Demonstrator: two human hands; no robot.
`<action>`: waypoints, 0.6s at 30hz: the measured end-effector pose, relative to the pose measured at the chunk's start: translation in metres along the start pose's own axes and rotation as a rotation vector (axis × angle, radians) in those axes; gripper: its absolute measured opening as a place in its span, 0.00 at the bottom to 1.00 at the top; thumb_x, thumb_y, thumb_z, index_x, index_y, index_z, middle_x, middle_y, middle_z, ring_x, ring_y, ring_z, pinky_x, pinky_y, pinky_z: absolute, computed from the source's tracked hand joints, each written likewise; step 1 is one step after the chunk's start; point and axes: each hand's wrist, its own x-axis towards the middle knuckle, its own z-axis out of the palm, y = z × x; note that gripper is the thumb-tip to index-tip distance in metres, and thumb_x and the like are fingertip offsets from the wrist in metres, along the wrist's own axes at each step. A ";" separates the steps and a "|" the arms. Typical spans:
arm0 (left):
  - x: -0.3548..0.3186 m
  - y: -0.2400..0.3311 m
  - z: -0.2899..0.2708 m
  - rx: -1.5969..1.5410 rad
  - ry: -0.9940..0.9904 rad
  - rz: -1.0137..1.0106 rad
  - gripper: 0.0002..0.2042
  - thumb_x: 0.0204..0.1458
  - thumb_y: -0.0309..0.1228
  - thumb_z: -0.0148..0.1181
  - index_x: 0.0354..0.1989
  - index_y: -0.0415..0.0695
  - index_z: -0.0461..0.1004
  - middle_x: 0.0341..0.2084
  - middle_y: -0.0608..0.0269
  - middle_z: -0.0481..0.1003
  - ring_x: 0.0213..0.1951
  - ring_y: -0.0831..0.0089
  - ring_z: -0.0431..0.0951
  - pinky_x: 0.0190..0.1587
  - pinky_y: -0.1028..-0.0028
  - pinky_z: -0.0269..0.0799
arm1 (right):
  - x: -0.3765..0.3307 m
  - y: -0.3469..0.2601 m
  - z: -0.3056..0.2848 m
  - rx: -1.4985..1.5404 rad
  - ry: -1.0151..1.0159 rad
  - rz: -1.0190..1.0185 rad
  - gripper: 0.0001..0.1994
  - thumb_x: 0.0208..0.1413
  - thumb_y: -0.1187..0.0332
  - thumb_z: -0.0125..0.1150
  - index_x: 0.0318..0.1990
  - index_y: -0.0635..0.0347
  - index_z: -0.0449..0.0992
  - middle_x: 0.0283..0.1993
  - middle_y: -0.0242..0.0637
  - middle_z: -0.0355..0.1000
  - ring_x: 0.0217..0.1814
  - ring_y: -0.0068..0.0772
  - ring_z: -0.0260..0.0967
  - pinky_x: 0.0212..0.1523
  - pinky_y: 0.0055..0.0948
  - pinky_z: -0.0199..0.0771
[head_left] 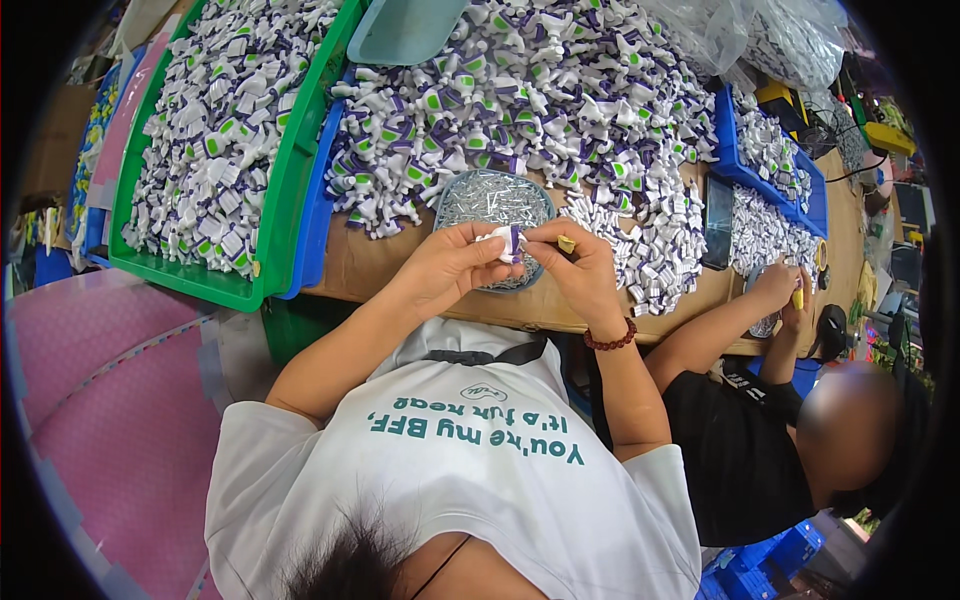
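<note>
My left hand (440,268) pinches a small white and purple plastic part (510,242) between thumb and fingers. From the right, my right hand (582,275) meets it with thumb and forefinger closed together at the part's edge; whatever they pinch is too small to make out. A yellow wrap (566,244) shows on one finger of that hand. Just beneath both hands stands a clear tub (518,287) of thin silvery metal pins (490,205). Loose small white pieces (655,265) lie heaped to the right of the tub.
White, purple and green parts (540,90) cover the table's far side. A green crate (262,285) full of them stands left, beside a blue one (318,245). At right are a dark flat tray (718,220), a blue bin (735,165) and a co-worker's hands (783,290).
</note>
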 end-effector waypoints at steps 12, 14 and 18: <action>0.000 0.002 -0.005 -0.092 -0.038 -0.112 0.09 0.54 0.28 0.53 0.38 0.34 0.70 0.32 0.55 0.74 0.36 0.70 0.78 0.36 0.84 0.77 | -0.005 -0.008 0.004 -0.224 0.057 -0.260 0.06 0.45 0.81 0.60 0.33 0.63 0.77 0.30 0.36 0.72 0.31 0.28 0.68 0.31 0.22 0.67; -0.001 0.003 -0.004 -0.075 -0.046 -0.111 0.09 0.54 0.28 0.53 0.38 0.34 0.70 0.32 0.55 0.74 0.35 0.70 0.78 0.36 0.84 0.76 | -0.008 -0.004 0.006 -0.188 0.070 -0.238 0.07 0.45 0.81 0.60 0.33 0.63 0.77 0.30 0.36 0.71 0.31 0.28 0.68 0.31 0.22 0.67; -0.002 0.004 -0.002 -0.055 -0.045 -0.122 0.09 0.54 0.29 0.53 0.38 0.34 0.70 0.32 0.55 0.74 0.35 0.70 0.78 0.35 0.84 0.76 | -0.011 -0.002 0.007 0.057 0.066 -0.081 0.07 0.44 0.82 0.59 0.33 0.64 0.77 0.30 0.36 0.71 0.31 0.27 0.68 0.32 0.22 0.66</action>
